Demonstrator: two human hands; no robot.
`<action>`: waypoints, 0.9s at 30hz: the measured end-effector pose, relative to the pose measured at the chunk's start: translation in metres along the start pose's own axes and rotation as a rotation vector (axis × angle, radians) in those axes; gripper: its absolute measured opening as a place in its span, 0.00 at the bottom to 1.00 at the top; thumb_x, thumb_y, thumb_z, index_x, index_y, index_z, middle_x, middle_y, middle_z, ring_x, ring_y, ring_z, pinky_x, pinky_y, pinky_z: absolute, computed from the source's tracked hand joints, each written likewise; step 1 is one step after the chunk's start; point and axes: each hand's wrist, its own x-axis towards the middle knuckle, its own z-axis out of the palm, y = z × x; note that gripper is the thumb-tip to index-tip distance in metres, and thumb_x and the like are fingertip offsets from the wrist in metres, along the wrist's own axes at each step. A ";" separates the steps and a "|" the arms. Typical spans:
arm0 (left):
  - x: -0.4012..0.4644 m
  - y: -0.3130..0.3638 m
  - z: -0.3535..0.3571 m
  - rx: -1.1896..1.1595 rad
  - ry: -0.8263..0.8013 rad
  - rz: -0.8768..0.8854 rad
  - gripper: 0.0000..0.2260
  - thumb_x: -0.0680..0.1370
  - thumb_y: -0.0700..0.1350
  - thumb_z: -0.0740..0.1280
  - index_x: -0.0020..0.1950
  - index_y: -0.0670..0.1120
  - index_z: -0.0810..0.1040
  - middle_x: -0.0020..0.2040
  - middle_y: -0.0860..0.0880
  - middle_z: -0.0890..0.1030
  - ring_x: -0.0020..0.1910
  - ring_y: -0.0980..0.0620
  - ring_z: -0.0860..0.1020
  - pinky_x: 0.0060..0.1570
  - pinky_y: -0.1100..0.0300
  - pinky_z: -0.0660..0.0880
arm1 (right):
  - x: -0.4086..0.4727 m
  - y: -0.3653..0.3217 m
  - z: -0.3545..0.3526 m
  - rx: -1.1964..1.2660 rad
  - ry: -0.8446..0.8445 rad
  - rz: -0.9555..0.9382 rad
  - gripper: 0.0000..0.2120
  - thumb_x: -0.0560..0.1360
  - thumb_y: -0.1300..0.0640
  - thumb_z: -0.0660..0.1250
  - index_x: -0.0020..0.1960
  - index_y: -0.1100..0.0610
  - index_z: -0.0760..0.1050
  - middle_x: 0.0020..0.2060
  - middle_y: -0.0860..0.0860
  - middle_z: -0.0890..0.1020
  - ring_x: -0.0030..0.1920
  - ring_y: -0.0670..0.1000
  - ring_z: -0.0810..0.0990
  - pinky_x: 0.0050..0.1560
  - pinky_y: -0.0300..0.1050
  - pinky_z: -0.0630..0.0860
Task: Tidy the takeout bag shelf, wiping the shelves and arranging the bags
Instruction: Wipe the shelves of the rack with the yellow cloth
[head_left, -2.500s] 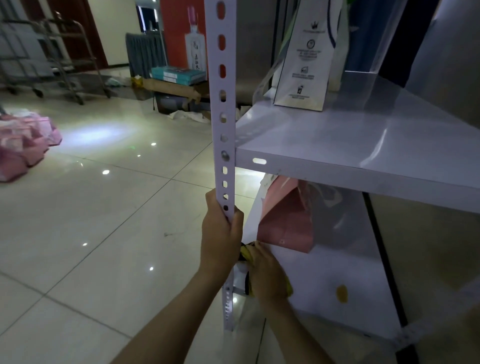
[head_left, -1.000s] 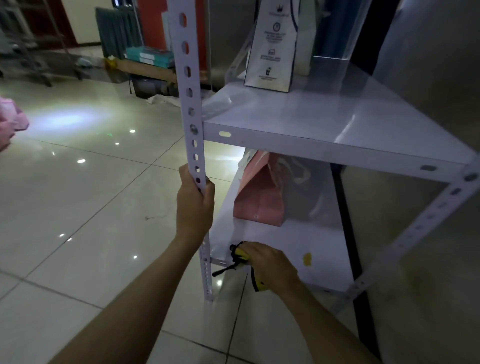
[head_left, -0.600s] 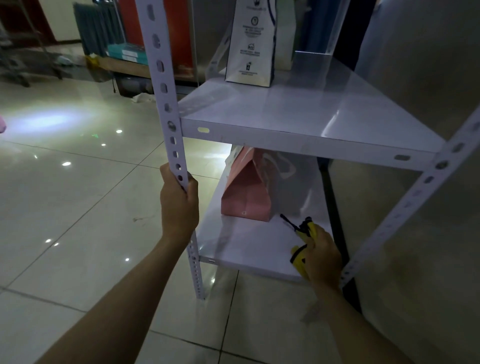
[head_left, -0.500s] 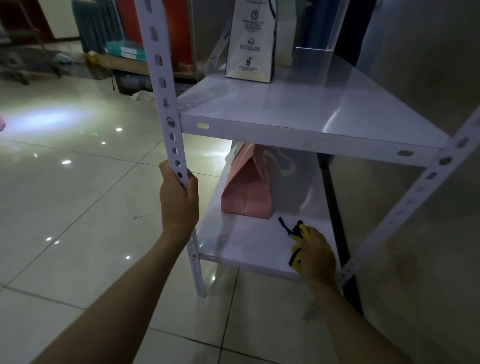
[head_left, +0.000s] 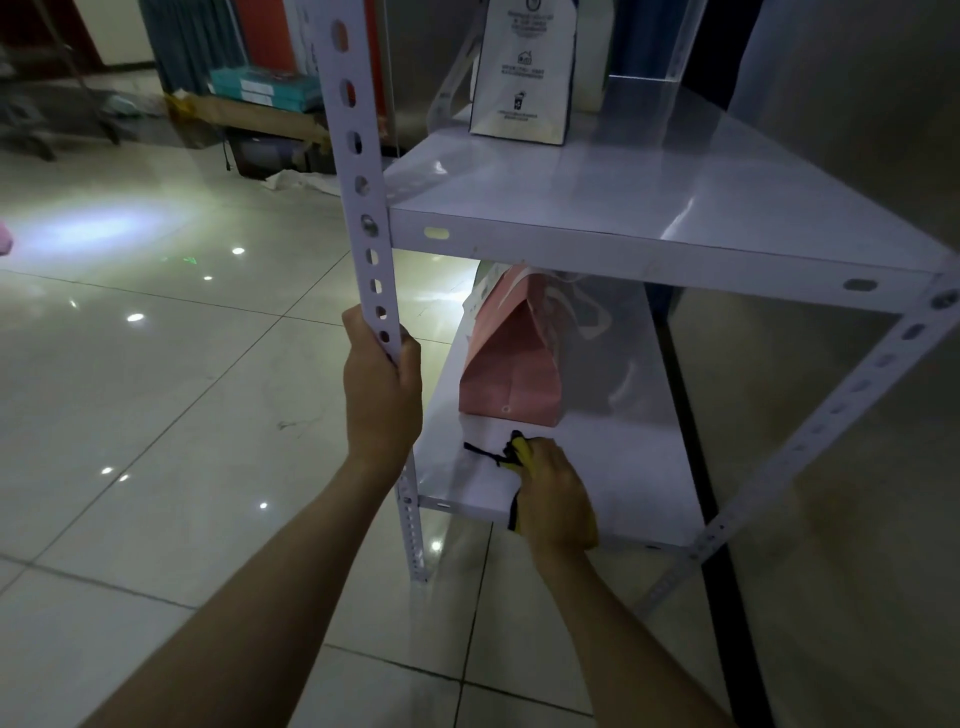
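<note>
Left hand (head_left: 382, 395): wrapped tight around the front-left upright (head_left: 363, 182), fingers closed on the perforated white post just below the level of the upper shelf.
Right hand (head_left: 553, 499): closed around a yellow cloth (head_left: 521, 451), pressed down on the lower shelf near its front edge.
Yellow cloth: bunched inside the fist, only a yellow fold showing past the knuckles; black trim or cord trailing left across the shelf surface.
Lower shelf (head_left: 623, 478): white, glossy, close above the tiled floor (head_left: 156, 389).
Pink bag (head_left: 511, 364): upright on the lower shelf, behind the right hand, near the cloth but not touching it; top folded to a peak.
Clear plastic bag (head_left: 602, 353): just right of the pink bag, contents not readable.
Upper shelf (head_left: 649, 208): white, mostly bare at the front.
White printed bag (head_left: 522, 78): upright at the back of the upper shelf, dark print on its face, text too small to read.
Front-right upright (head_left: 852, 395): slanted in the wide-angle view, reaching the floor.
</note>
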 end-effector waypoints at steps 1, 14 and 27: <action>0.000 0.000 -0.001 -0.007 -0.007 -0.003 0.06 0.83 0.47 0.58 0.58 0.49 0.63 0.38 0.55 0.71 0.31 0.62 0.73 0.29 0.71 0.71 | 0.001 -0.008 0.005 0.008 0.001 -0.008 0.13 0.85 0.55 0.57 0.67 0.54 0.73 0.62 0.49 0.78 0.59 0.48 0.78 0.60 0.42 0.75; 0.004 -0.004 -0.006 -0.002 -0.075 0.041 0.08 0.80 0.57 0.57 0.54 0.62 0.59 0.38 0.59 0.71 0.32 0.61 0.75 0.31 0.70 0.74 | 0.016 -0.081 0.052 0.184 -0.160 -0.309 0.14 0.83 0.57 0.64 0.66 0.59 0.76 0.63 0.58 0.80 0.65 0.57 0.78 0.71 0.53 0.72; 0.005 0.000 -0.008 -0.017 -0.062 0.035 0.05 0.79 0.54 0.57 0.52 0.61 0.60 0.35 0.57 0.70 0.28 0.59 0.70 0.26 0.67 0.69 | 0.024 -0.011 0.012 0.189 -0.209 -0.472 0.18 0.74 0.58 0.69 0.64 0.55 0.80 0.56 0.51 0.81 0.58 0.51 0.80 0.61 0.51 0.77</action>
